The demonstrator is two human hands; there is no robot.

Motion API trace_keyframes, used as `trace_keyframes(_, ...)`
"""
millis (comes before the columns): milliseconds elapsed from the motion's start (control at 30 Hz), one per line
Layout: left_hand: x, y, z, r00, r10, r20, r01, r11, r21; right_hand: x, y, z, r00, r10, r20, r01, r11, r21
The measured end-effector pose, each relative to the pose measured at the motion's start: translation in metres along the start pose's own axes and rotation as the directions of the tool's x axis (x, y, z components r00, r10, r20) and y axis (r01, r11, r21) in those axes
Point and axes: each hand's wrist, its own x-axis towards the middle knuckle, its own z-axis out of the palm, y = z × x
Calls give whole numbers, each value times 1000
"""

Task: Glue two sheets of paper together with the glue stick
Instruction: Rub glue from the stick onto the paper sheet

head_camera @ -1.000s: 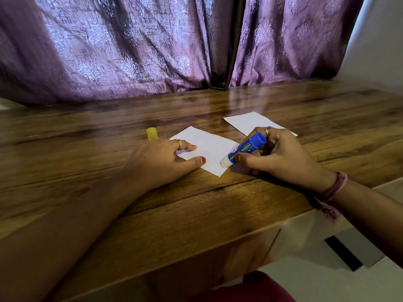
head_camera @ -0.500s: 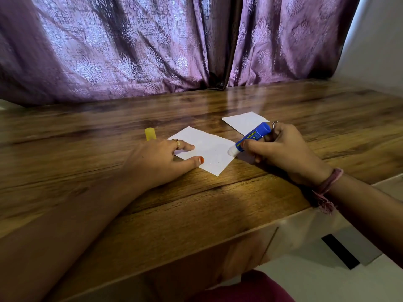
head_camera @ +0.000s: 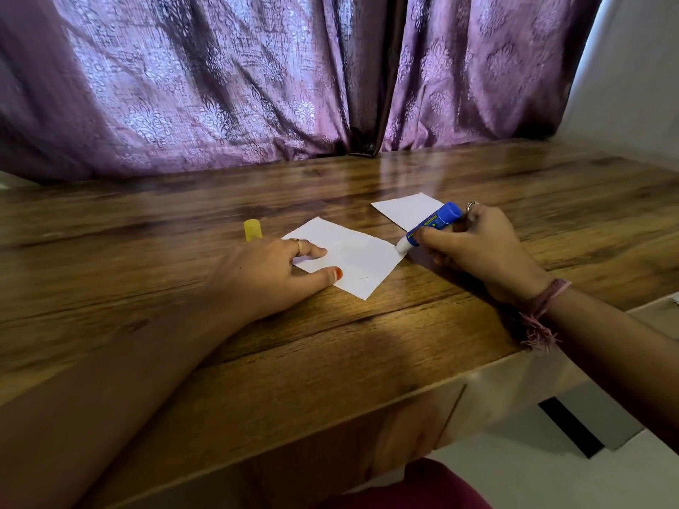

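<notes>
A small white sheet of paper [head_camera: 352, 257] lies on the wooden table [head_camera: 330, 347]. My left hand [head_camera: 272, 273] presses flat on its left part, thumb and forefinger on the paper. My right hand [head_camera: 477, 251] grips the blue glue stick [head_camera: 433, 225], tilted, with its white tip touching the sheet's right corner. A second white sheet [head_camera: 406, 209] lies behind, partly hidden by the glue stick and my right hand. The yellow cap [head_camera: 252, 229] stands just behind my left hand.
Purple patterned curtains [head_camera: 257, 86] hang along the table's far edge. The table's near edge runs diagonally down to the left below my arms. A white wall [head_camera: 632, 67] is at the right, and pale floor shows at the lower right.
My right hand has carried the glue stick along the sheet's right edge, away from me, from near the bottom corner up to the right corner. My left hand has stayed pressed on the paper.
</notes>
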Motion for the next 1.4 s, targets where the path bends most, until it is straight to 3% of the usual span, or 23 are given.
trace_keyframes(133, 1, 0, -1, 1000, 12, 12, -12, 1000, 14, 1, 0, -1, 999, -1, -36, 1, 1000, -4)
trace_keyframes(267, 0, 2, 0, 1000, 11, -9, -10, 1000, 13, 2, -3, -4, 994, 20, -110, -6, 992, 128)
trace_keyframes(533, -2, 13, 6, 994, 31, -106, -19, 993, 117, -1, -8, -6, 988, 105, -112, -76, 969, 235)
trace_keyframes(633, -2, 10, -1, 972, 68, -223, -66, 998, 17, -2, -8, -6, 987, 120, -110, -89, 964, 252)
trace_keyframes(700, 0, 0, -12, 941, 144, -305, -175, 981, -78, -3, -8, -7, 987, 121, -106, -89, 960, 266)
trace_keyframes(800, 3, -20, -26, 933, 326, -154, -323, 945, 50, -4, -7, -8, 987, 123, -99, -91, 957, 276)
trace_keyframes(933, 2, -30, -29, 933, 357, 44, -360, 930, 74, -5, -7, -8, 988, 128, -86, -98, 952, 289)
trace_keyframes(1400, -4, -1, -23, 952, 280, 126, -291, 954, 78, -5, -7, -8, 992, 120, -45, -100, 946, 309)
